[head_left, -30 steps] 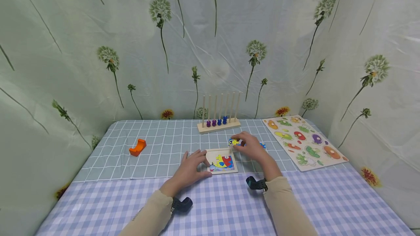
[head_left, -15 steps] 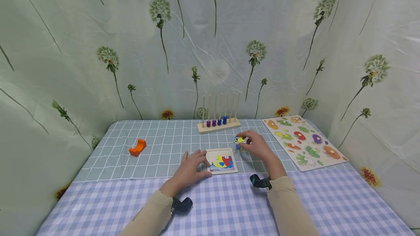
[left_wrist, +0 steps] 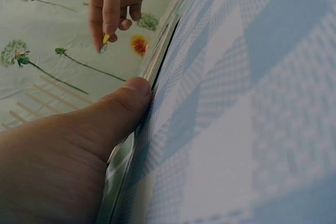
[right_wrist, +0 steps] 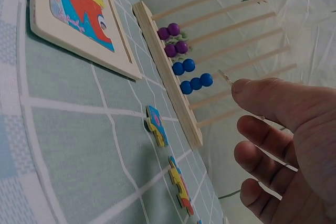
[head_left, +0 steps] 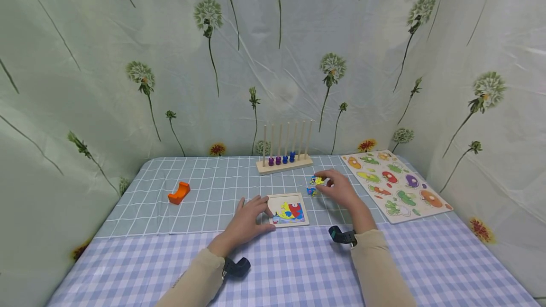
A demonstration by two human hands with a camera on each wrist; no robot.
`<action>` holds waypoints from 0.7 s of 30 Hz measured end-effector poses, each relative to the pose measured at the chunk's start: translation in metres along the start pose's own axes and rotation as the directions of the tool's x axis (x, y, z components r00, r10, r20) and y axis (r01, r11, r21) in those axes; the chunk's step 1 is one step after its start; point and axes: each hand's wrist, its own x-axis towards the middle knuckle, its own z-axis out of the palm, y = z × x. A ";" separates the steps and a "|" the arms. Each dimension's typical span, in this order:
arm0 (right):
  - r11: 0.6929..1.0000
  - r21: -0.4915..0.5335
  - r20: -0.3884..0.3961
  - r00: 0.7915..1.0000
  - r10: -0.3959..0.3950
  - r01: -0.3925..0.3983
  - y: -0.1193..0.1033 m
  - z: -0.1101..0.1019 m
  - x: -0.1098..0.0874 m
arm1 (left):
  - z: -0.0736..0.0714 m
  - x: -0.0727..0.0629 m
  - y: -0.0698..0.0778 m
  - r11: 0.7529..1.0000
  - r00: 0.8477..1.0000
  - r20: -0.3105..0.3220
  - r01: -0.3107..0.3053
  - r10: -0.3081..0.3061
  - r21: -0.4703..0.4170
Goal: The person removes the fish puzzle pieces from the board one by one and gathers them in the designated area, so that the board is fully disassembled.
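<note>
My left hand point(head_left: 249, 217) is at the left side of a wooden puzzle board point(head_left: 283, 197), thumb at its front corner and fingers on its left edge. Inside the frame lie red, yellow and blue fish pieces. My right hand point(head_left: 341, 190) pinches a small yellow-and-blue puzzle piece point(head_left: 317, 180) between thumb and fingers, raised above the table to the right of the board. In the right wrist view the piece shows only as a thin edge at the thumb tip. Below the hand, a blue-and-yellow puzzle piece point(right_wrist: 157, 125) and a yellow-and-red puzzle piece point(right_wrist: 180, 184) lie on the cloth.
A wooden bead rack point(head_left: 284, 167) with purple and blue beads stands behind the board. On the right lies a vegetable puzzle board point(head_left: 398, 188). An orange curved block point(head_left: 179, 193) sits at the left. Floral curtains surround the table.
My right hand has moved right, away from the board, with the puzzle piece still pinched. A loose piece on the cloth has come into view beneath it. My left hand has stayed put.
</note>
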 end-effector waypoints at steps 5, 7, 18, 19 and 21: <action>1.000 0.012 -0.011 1.000 0.018 -0.018 0.005 -0.002 0.000 | 0.000 0.000 0.000 1.000 1.000 0.001 0.000 0.000 0.001; 1.000 0.017 -0.012 1.000 0.023 -0.023 0.006 -0.003 0.000 | 0.001 0.000 -0.001 1.000 1.000 0.000 -0.004 0.004 0.002; 0.998 0.027 -0.014 0.998 0.064 -0.064 0.012 -0.006 -0.002 | 0.001 -0.001 0.000 1.000 1.000 0.004 0.009 -0.009 0.018; 0.998 0.026 -0.016 0.998 0.066 -0.065 0.012 -0.006 -0.003 | 0.001 -0.001 0.000 1.000 1.000 0.003 0.006 -0.006 0.019; 0.997 0.026 -0.017 0.997 0.071 -0.070 0.014 -0.006 -0.003 | 0.000 0.000 0.000 1.000 1.000 0.005 0.010 -0.010 0.021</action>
